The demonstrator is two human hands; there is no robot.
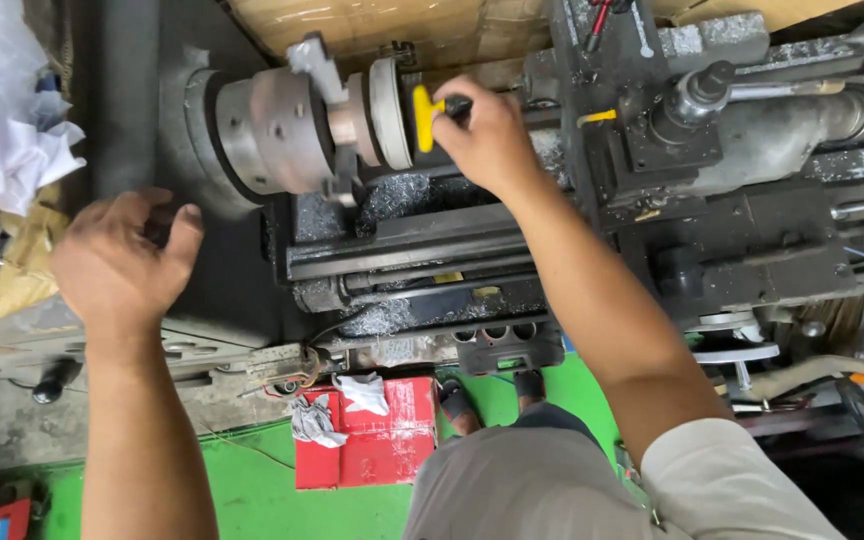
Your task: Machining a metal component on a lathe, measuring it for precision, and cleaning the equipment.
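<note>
**Yellow tool at the lathe chuck**

My right hand (487, 135) grasps a yellow-handled tool (424, 117), fingers clenched around it, its yellow end pressed against the pale disc (389, 112) mounted just beside the lathe chuck (272, 130). My left hand (122, 260) rests on the dark headstock housing (222, 270) below and left of the chuck, fingers loosely curled, holding nothing. Metal shavings (402, 190) lie under the chuck.

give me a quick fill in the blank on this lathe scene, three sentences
1. The right hand holds a tool with a ____ handle against the lathe chuck.
2. The left hand is ____, holding nothing.
3. The red box stands on a ____ floor.

Missing words: yellow; open; green
</note>
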